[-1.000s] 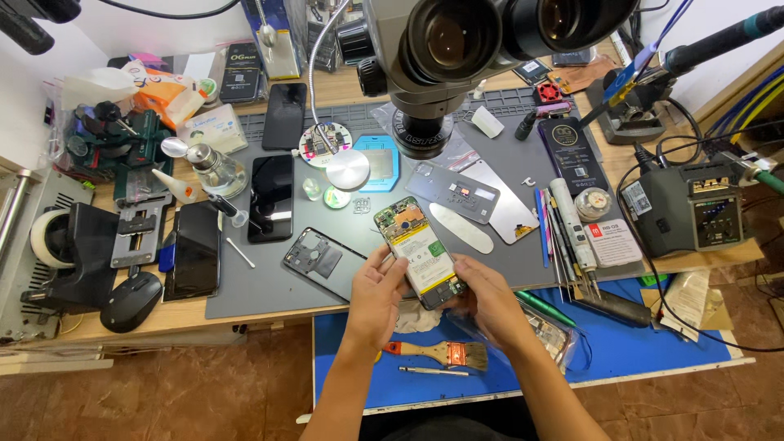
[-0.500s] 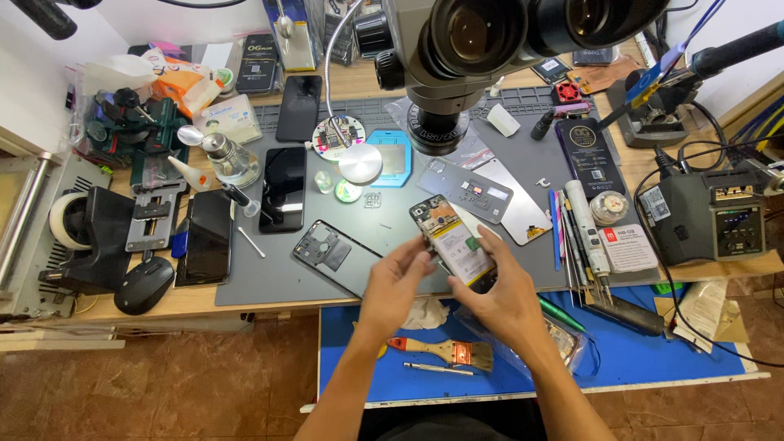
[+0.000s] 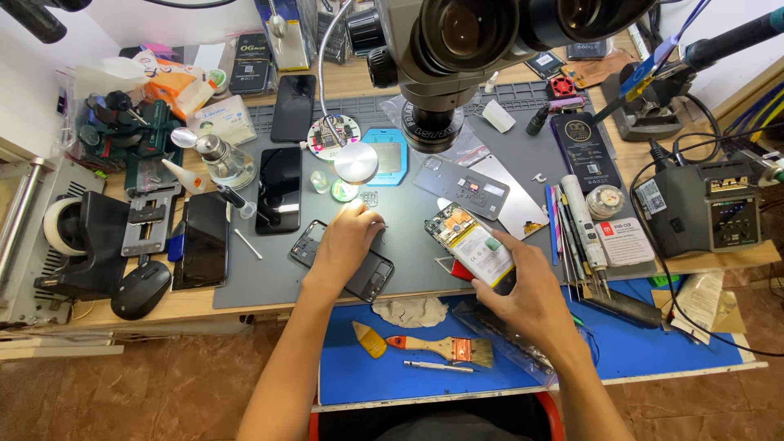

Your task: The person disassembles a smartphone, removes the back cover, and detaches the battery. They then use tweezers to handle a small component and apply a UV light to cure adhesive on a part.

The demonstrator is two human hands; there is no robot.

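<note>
My right hand (image 3: pixel 531 290) holds an opened phone (image 3: pixel 471 243) with its battery and circuit board showing, tilted just above the grey work mat (image 3: pixel 425 245). My left hand (image 3: pixel 347 241) has let go of it and rests on the mat to the left, fingers bent over a black phone back frame (image 3: pixel 359 273), reaching toward a small part near a green round lid (image 3: pixel 345 190). A microscope head (image 3: pixel 482 41) hangs over the mat's centre.
Two dark phones (image 3: pixel 279 189) (image 3: pixel 205 241) lie left of the mat, with a computer mouse (image 3: pixel 140 289) and tape roll (image 3: pixel 61 226). Tweezers and pens (image 3: pixel 576 237) lie right, beside a soldering station (image 3: pixel 706 211). A brush (image 3: pixel 441 348) sits on the blue mat.
Both hands held the opened phone before. Now my left hand has released it and moved left onto the mat, while my right hand carried the phone right.
</note>
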